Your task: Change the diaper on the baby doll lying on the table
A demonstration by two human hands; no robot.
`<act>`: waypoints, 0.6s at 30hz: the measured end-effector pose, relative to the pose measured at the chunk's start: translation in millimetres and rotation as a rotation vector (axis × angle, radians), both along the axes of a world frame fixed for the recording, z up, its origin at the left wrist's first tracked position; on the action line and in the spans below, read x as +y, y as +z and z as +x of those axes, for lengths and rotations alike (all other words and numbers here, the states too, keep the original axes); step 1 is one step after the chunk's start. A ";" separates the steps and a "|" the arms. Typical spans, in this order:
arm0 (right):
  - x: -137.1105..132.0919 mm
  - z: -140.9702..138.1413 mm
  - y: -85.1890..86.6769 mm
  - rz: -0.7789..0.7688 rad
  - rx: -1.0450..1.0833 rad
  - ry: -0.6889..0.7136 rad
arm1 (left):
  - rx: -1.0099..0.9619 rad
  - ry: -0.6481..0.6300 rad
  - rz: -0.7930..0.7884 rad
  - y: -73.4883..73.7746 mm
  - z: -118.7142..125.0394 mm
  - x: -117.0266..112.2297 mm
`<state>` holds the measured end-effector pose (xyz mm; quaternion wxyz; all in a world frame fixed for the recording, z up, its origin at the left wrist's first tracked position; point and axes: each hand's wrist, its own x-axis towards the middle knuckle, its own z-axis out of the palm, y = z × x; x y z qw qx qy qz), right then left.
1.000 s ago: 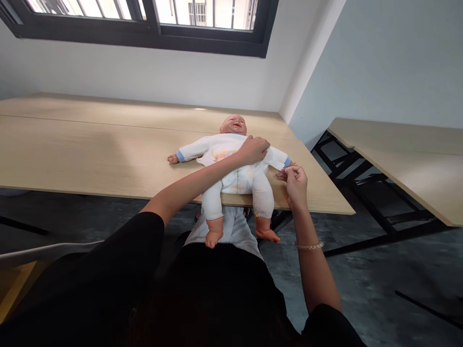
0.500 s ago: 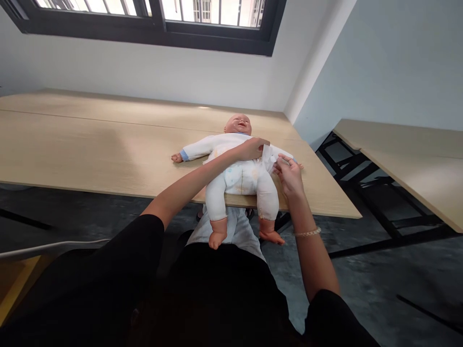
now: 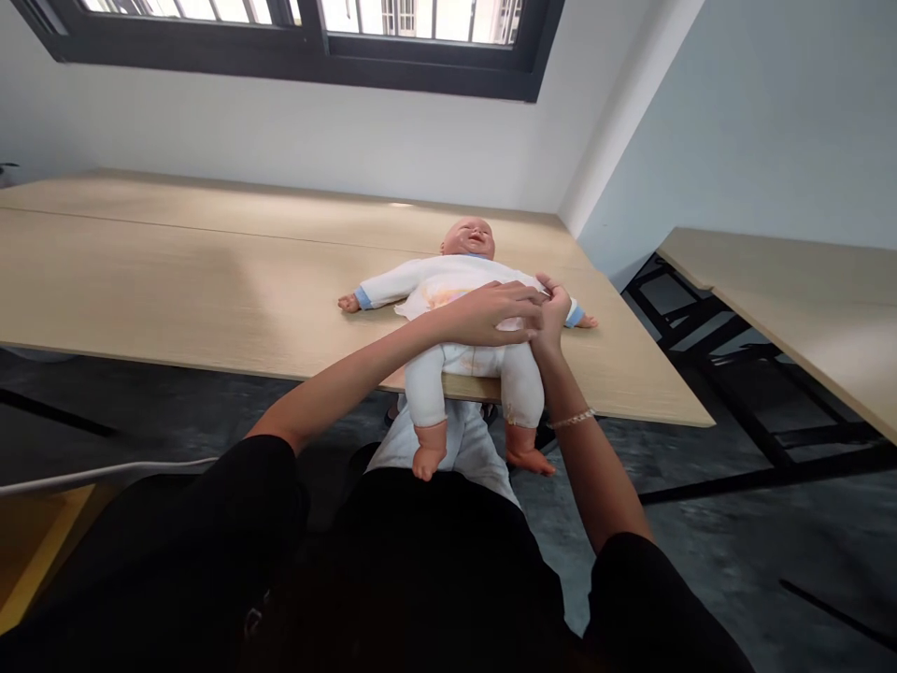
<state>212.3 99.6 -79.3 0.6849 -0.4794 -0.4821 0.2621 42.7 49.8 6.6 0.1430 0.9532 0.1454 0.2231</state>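
A baby doll in a white suit with blue cuffs lies on its back, its legs hanging over the table's front edge. Around its hips is a white diaper with faint coloured prints. My left hand lies across the doll's waist, its fingers stretched and slightly bent over the diaper's side. Close against those fingertips, my right hand is closed at the doll's hip on the diaper's side edge. The exact spot it pinches is hidden behind my left fingers.
The pale wooden table runs along the wall below a dark-framed window. At the right stands a second table with a black folding frame. A yellow-edged thing is at the lower left.
My hands have come together at the doll's hip. My left hand has let go of the diaper's edge and stretched its fingers toward the right hand. The whole view has shifted slightly.
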 end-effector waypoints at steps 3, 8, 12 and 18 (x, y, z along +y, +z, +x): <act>-0.3 -6.0 -0.8 -0.033 0.078 -0.126 | 0.050 -0.015 -0.024 -1.7 -9.0 7.9; -5.7 -2.7 0.2 0.118 -0.012 -0.218 | 0.180 0.128 -0.056 -7.3 -11.5 32.6; -8.8 -4.7 1.5 0.213 0.049 -0.252 | 0.199 0.185 -0.059 -11.5 -7.3 50.9; -27.1 -7.1 13.3 0.178 0.143 -0.082 | 0.097 0.235 -0.070 -19.5 -1.0 79.2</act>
